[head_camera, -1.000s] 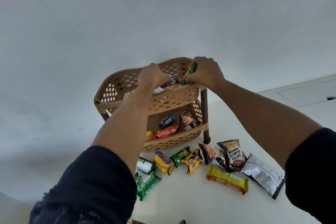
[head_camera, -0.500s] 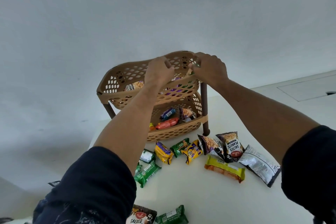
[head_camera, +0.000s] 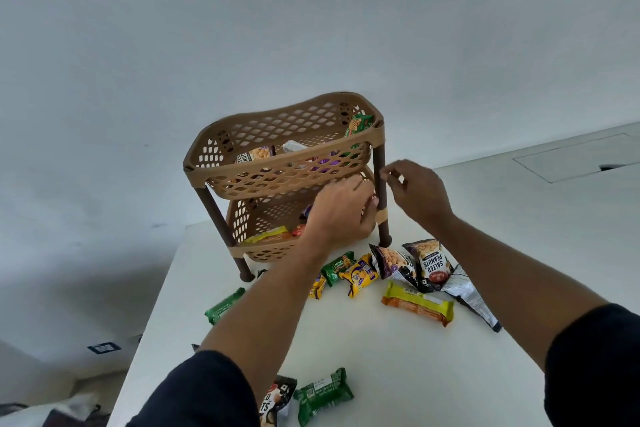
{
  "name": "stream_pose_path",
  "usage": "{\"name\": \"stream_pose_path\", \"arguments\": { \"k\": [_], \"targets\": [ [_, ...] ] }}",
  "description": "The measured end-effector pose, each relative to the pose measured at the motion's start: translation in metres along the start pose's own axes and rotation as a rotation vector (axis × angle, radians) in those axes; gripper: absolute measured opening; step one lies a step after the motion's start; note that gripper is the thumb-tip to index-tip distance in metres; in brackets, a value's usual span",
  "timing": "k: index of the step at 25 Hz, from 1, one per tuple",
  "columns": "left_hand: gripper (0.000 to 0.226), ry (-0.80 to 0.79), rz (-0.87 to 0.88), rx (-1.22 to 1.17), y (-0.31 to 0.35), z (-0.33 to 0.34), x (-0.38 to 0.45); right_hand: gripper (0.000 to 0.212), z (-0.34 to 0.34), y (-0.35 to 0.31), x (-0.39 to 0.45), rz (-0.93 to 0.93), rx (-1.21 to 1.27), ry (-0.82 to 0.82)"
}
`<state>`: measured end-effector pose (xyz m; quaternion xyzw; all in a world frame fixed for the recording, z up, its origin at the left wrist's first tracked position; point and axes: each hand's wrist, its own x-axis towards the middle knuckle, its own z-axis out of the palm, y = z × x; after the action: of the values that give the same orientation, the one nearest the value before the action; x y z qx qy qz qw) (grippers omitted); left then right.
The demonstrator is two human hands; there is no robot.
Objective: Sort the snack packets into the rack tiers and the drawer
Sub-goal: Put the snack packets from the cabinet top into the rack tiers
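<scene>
rack (head_camera: 284, 180): tan perforated plastic | packets (head_camera: 417, 302): glossy foil | table (head_camera: 398, 364): smooth matt white

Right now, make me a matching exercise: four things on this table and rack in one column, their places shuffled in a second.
Things:
1. green packet
2. salted peanuts bag
3. left hand
4. yellow-orange bar

Places:
A. flat on the table, in front of the peanuts
B. at the lower tier's opening
C. top tier's right corner
D. table, near the rack's right leg

Pairs: 1-C, 2-D, 3-B, 4-A
</scene>
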<state>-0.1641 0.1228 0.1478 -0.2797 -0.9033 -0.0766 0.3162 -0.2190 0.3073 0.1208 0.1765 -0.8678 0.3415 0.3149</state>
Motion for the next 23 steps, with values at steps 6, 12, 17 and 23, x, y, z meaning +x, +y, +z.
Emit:
{"name": "stream_pose_path", "arguments": {
  "k": [6,12,17,23],
  "targets": [
    [0.056,-0.650,-0.419,-0.152,0.004,0.059,-0.069,0.041,0.018,0.026,-0.065,0.179,-0.102,-0.527],
    [0.078,-0.803,-0.532,-0.132,0.014,0.092,-0.114,0.102,0.037,0.040,-0.107,0.247,-0.263,-0.845],
    [0.073,-0.743,-0.575,-0.097,0.018,0.100,-0.115,0.100,0.047,0.047,-0.120,0.270,-0.334,-0.871],
    [0.077,-0.706,-0.645,-0.188,0.022,0.105,-0.119,0.070,0.051,0.043,-0.119,0.227,-0.413,-0.793]
  ]
}}
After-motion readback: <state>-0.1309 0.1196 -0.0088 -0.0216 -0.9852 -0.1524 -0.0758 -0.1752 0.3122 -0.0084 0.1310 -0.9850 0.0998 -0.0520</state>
